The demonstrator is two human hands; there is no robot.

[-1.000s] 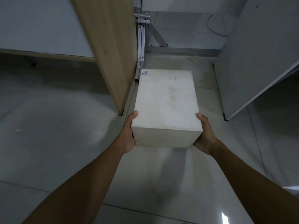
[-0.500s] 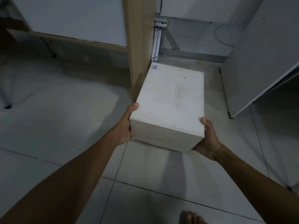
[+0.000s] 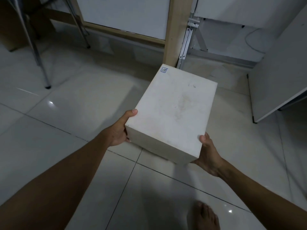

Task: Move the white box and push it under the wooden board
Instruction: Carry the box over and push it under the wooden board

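Note:
I hold the white box above the tiled floor with both hands. My left hand grips its near left corner, thumb on top. My right hand cups the near right corner from below. A small blue-framed sticker marks the box's far left corner. The upright wooden board stands just beyond the box's far end, with a wood-framed white panel joined to its left and a shadowed gap beneath that panel.
A metal bracket frame stands right of the wooden board. A grey-white panel leans at the right. Thin metal chair legs and a cardboard box are at the far left. My bare foot shows at the bottom.
The box has come back toward me and turned its far end leftward. My view has swung left, so the wooden board now sits centre and the space under the panel shows.

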